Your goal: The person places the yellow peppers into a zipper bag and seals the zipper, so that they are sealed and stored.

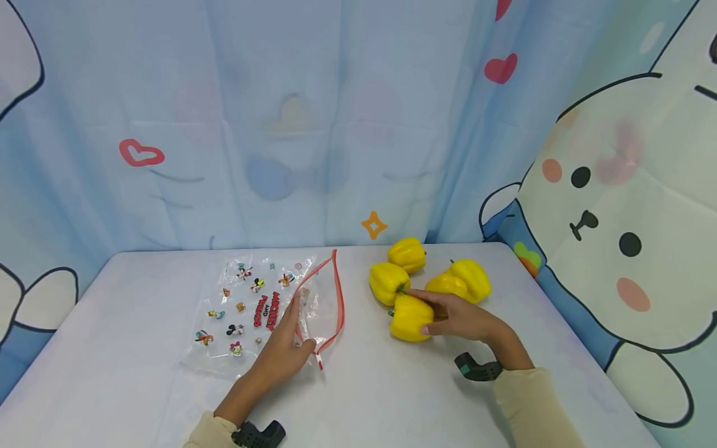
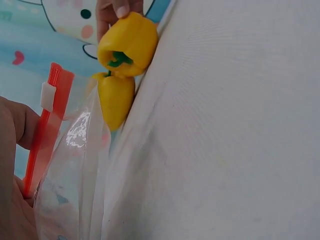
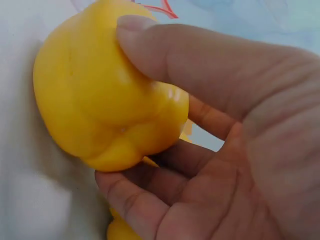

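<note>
A clear zip bag (image 1: 224, 317) with cartoon prints and a red zip edge lies on the left of the table, its mouth spread apart toward the right. My left hand (image 1: 285, 345) holds the bag at its mouth. In the left wrist view the thumb and fingers are against the red zip strip (image 2: 47, 130), below its white slider (image 2: 48, 96). My right hand (image 1: 456, 316) grips the nearest yellow bell pepper (image 1: 410, 318), thumb on one side and fingers on the other. The right wrist view shows that pepper (image 3: 110, 90) large; whether it is off the table I cannot tell.
More yellow bell peppers stand close behind the held one: one at left (image 1: 386, 283), one at the back (image 1: 407, 255) and a pair at right (image 1: 470, 280). A printed curtain (image 1: 280, 124) hangs behind the white table (image 1: 381, 398).
</note>
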`<state>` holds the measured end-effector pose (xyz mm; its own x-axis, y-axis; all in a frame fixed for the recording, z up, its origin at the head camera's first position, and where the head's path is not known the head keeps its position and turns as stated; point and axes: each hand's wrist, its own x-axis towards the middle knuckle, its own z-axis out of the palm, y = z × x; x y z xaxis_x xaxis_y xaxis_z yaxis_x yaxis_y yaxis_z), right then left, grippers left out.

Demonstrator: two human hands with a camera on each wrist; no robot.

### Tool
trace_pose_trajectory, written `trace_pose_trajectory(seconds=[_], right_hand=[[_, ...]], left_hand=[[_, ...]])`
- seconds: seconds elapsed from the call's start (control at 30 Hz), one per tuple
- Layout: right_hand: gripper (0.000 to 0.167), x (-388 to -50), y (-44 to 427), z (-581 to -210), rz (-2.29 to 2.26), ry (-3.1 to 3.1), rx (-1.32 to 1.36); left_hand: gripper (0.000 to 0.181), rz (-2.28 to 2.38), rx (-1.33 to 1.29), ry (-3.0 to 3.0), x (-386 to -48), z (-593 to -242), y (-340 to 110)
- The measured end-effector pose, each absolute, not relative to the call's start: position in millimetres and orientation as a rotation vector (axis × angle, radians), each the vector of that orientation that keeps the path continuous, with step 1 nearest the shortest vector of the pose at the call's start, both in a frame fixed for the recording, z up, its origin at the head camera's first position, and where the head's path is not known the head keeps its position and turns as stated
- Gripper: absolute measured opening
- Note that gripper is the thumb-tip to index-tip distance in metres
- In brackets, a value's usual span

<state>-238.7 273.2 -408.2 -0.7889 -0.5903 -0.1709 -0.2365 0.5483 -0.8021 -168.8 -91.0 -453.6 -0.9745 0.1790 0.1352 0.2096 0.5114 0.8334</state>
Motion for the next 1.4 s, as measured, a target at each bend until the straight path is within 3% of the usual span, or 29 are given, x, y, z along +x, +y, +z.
trace_pose_trajectory(seconds=[0.83,1.4], right_hand=[[0.068,-231.8,237.2,-415.2,-1.264,2.379,-0.735],[0.069,-226.3,182.6,-408.5,-1.685,2.199,-0.839]], left_hand=[[0.089,-1.543,-0.394,-2.697,-166.7,-451.3,-83.4],[0.090,-1.438,-0.394,-2.753,-162.3,-449.5,-82.9]])
